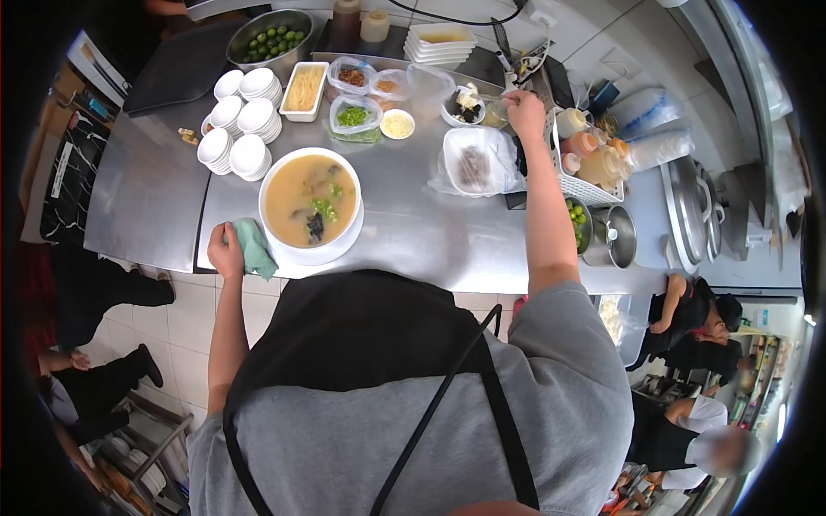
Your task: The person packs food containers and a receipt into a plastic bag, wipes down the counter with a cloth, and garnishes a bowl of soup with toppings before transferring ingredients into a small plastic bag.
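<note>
At the counter's front edge, my left hand point(225, 250) is closed on a green cloth point(254, 248). Just beyond the cloth, a large white bowl of cloudy soup point(288, 202) sits on a white plate point(346, 243); chopped green onion and dark pieces float in it. My right hand point(523, 112) reaches to the back right, fingers pinched beside a small clear container point(495, 114); what they grip is too small to make out. Left of that stands a bowl with dark and pale pieces point(465, 106). Nearer me is a plastic-wrapped white tub point(473, 161).
Stacked white cups point(249, 155), a noodle tray point(304, 89), a green onion tub point(351, 116) and a pot of green limes point(274, 43) line the back left. A sauce-bottle basket point(594, 185) and metal pot point(613, 236) stand right. Other people are at both sides.
</note>
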{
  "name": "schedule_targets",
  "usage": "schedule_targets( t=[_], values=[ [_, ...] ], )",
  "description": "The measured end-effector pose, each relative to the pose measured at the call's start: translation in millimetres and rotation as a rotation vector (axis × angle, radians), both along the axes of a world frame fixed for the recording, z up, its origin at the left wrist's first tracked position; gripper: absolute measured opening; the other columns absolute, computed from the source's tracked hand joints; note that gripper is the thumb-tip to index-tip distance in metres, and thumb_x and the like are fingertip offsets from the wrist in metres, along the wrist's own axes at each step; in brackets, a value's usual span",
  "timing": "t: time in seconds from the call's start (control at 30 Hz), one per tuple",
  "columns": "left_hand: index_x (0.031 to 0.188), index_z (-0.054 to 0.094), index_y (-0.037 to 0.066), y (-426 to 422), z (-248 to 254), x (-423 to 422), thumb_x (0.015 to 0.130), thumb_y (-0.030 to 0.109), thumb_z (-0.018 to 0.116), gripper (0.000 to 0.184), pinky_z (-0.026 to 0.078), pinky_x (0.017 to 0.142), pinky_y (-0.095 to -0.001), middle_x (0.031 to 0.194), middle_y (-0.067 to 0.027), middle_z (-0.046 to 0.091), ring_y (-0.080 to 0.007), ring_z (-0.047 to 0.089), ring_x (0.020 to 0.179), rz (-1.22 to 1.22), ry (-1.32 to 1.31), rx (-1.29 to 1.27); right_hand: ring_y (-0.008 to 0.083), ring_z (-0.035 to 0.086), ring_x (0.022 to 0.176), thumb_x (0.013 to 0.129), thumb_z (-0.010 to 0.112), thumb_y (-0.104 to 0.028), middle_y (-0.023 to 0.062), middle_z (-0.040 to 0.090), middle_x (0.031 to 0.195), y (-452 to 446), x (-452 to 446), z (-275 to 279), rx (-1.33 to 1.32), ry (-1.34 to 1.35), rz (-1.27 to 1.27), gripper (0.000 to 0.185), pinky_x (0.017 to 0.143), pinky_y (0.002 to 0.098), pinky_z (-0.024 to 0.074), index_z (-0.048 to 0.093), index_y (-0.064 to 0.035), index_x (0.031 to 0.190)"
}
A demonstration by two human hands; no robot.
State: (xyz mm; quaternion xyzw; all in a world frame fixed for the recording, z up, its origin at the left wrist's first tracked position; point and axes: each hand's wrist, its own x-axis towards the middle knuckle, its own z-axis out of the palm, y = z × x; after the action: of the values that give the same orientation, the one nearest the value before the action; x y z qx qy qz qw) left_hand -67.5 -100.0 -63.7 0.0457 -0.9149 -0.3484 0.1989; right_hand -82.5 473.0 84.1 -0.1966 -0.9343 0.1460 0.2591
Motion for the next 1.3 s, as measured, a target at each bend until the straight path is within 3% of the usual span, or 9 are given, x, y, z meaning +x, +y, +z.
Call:
schedule_targets(
  t=[0.17,0.27,0.33,0.47,0.63,0.8,0.9,1.3],
  values=[
    [0.087,0.061,0.0,0,0,0,0.084,0.024,0.05,0.027,0.044,0.066,-0.0355,0.081,-0.0161,0.062,-0.03,0.059,0.073,0.019,-0.021,0.038,0.0291,0.061,0.076,0.069,0.066,-0.02,0.014,0.064,0.079,18,-12,-29,-0.266,-0.084,-0.083,0.02,0.07,0.034,0.047,0.067,-0.0083,0.084],
    [0.086,0.061,0.001,0,-1,-1,0.084,0.024,0.05,0.026,0.044,0.065,-0.0358,0.079,-0.016,0.062,-0.0305,0.059,0.072,0.013,-0.021,0.027,0.03,0.061,0.077,0.069,0.065,-0.019,0.0137,0.064,0.079,5,-11,-24,-0.145,-0.062,-0.058,0.018,0.07,0.035,0.0471,0.067,-0.0078,0.082],
    [0.086,0.061,0.001,-1,-1,-1,0.084,0.024,0.05,0.026,0.044,0.064,-0.0359,0.079,-0.016,0.062,-0.031,0.059,0.071,-0.004,0.006,-0.007,0.0296,0.061,0.076,0.068,0.063,-0.015,0.0129,0.063,0.077,0,-11,-18,0.069,0.024,-0.035,0.011,0.069,0.0384,0.047,0.067,-0.0098,0.078],
    [0.083,0.062,0.002,2,2,0,0.084,0.021,0.05,0.022,0.044,0.063,-0.0368,0.078,-0.0142,0.062,-0.0311,0.059,0.07,0.002,0.008,-0.013,0.0299,0.06,0.073,0.07,0.061,-0.013,0.0123,0.061,0.078,-4,-13,-10,0.174,0.087,0.05,0.009,0.067,0.0389,0.0474,0.066,-0.0089,0.076],
    [0.085,0.061,0.001,3,3,1,0.084,0.024,0.05,0.026,0.044,0.064,-0.0357,0.079,-0.0155,0.062,-0.0303,0.059,0.071,0.015,-0.007,0.022,0.0284,0.061,0.077,0.071,0.06,-0.017,0.0115,0.061,0.082,4,-40,-35,0.379,-0.146,-0.002,0.011,0.068,0.0387,0.0488,0.064,-0.0071,0.076],
    [0.085,0.061,0.001,0,-2,-1,0.084,0.024,0.05,0.025,0.044,0.064,-0.0356,0.078,-0.0155,0.062,-0.0301,0.059,0.071,0.024,-0.008,-0.001,0.0301,0.061,0.079,0.071,0.058,-0.016,0.014,0.06,0.085,-12,-54,-48,0.378,-0.263,-0.061,0.015,0.07,0.0394,0.0503,0.063,-0.0029,0.076],
    [0.085,0.061,0.001,2,1,0,0.084,0.023,0.05,0.025,0.044,0.064,-0.0356,0.078,-0.0158,0.061,-0.0303,0.059,0.071,0.008,0.006,0.003,0.0268,0.06,0.086,0.069,0.059,-0.01,0.0108,0.06,0.09,-15,-61,-55,0.373,-0.349,-0.104,0.012,0.07,0.035,0.0506,0.064,-0.0033,0.078],
    [0.083,0.061,0.002,3,2,0,0.084,0.021,0.051,0.022,0.044,0.062,-0.036,0.078,-0.0145,0.061,-0.0308,0.058,0.069,0.004,0.011,-0.005,0.0283,0.06,0.074,0.069,0.059,-0.011,0.0091,0.06,0.079,-9,-26,-10,0.286,0.041,0.023,0.006,0.066,0.0388,0.0482,0.063,-0.0073,0.072]
  ],
)
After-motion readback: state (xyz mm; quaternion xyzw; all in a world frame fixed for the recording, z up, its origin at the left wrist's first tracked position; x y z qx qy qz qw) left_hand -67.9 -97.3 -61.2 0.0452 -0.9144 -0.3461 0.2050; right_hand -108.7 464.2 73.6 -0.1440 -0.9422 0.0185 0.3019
